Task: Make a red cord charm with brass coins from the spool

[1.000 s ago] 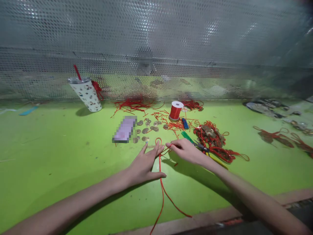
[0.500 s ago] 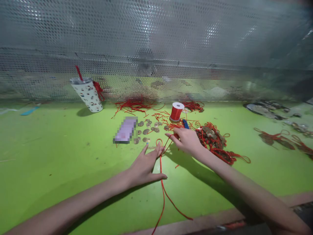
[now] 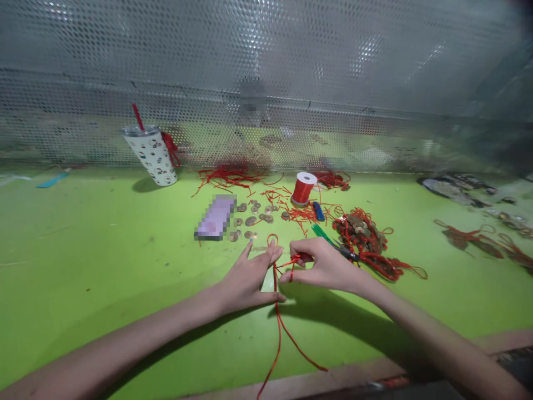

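Grip of right hand (image 3: 322, 265) curls, pinching red cord (image 3: 275, 283); left hand (image 3: 250, 276) spreads flat, apparently pinning it; the tumbler (image 3: 152, 158) hides its contents.

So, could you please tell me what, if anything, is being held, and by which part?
The red cord: the left hand appears to pin it just below its small loop; the right hand grips a strand leading rightward.

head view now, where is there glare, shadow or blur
Head view: bright glare spots dot the grey backdrop; a dark shadow lies on the green table below the right hand; blocky pixelation hides the purple slab's detail.
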Tool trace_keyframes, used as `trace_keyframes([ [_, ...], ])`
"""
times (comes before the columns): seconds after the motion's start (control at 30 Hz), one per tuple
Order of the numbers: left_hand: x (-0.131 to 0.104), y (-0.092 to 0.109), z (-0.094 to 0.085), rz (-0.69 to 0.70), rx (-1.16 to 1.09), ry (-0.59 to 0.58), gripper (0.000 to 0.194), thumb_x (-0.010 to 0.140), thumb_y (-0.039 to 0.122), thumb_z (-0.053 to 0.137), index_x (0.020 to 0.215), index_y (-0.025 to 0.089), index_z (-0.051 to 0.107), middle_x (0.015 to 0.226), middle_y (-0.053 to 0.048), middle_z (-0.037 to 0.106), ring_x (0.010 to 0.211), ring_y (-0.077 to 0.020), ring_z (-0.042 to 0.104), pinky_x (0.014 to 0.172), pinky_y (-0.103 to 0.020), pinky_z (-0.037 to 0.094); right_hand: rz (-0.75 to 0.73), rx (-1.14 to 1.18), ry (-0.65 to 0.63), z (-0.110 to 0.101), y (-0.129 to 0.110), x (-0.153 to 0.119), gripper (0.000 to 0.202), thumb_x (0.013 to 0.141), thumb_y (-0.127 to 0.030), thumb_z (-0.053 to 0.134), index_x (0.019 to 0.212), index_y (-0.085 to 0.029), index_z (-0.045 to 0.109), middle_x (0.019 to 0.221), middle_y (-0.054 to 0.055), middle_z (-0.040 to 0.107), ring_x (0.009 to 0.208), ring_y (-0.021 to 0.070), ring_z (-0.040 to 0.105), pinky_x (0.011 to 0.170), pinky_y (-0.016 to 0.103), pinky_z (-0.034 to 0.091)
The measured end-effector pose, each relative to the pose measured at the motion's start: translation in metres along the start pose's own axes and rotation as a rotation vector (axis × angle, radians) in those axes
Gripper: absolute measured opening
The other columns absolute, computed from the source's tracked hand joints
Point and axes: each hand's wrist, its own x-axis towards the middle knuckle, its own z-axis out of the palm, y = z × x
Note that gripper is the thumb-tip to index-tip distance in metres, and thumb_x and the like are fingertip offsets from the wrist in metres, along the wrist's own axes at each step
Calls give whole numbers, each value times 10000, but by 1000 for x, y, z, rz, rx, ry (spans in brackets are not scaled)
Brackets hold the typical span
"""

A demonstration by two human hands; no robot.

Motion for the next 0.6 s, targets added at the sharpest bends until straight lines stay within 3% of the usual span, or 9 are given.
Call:
trace_keyframes([
  [0.1, 1, 1, -2, -4, -2, -6, 992, 848, 689, 599, 1590, 246, 111, 1573, -181, 396, 1447, -353, 394, 1217, -645, 93, -37, -184, 179, -1, 0, 3, 440, 875, -553, 624, 664, -186, 504, 610, -20, 513, 554, 108, 397, 541, 230, 272],
  [0.23, 1, 3, -3, -8, 19, -5, 1067, 841, 642, 652, 1591, 225, 19, 1549, -206, 423, 1441, -350, 404, 1211, -646, 119, -28, -396, 333, -3, 5, 7, 481, 943, -603, 500, 708, -183, 515, 670, 36, 568, 603, 141, 453, 579, 255, 287],
  [0.37, 1, 4, -3, 0, 27, -8, 1089, 847, 641, 645, 1592, 215, -26, 1525, -201, 465, 1429, -348, 423, 1209, -640, 134, -49, -290, 321, -1, 4, 5, 523, 954, -581, 505, 608, -193, 452, 559, -8, 484, 526, 112, 395, 537, 245, 257],
  [0.47, 1, 3, -4, -2, 38, -34, 1043, 861, 653, 615, 1596, 224, 11, 1564, -202, 401, 1454, -356, 377, 1203, -652, 128, -91, -168, 315, 3, -1, 1, 540, 935, -555, 550, 556, -193, 425, 526, -26, 439, 506, 98, 357, 523, 241, 250],
  [0.6, 2, 4, -5, 7, 49, -47, 1018, 875, 670, 578, 1601, 217, 26, 1579, -209, 367, 1462, -361, 361, 1204, -659, 98, -128, -50, 201, 10, -8, -4, 525, 918, -486, 592, 531, -192, 394, 508, -48, 392, 494, 86, 287, 514, 239, 241],
])
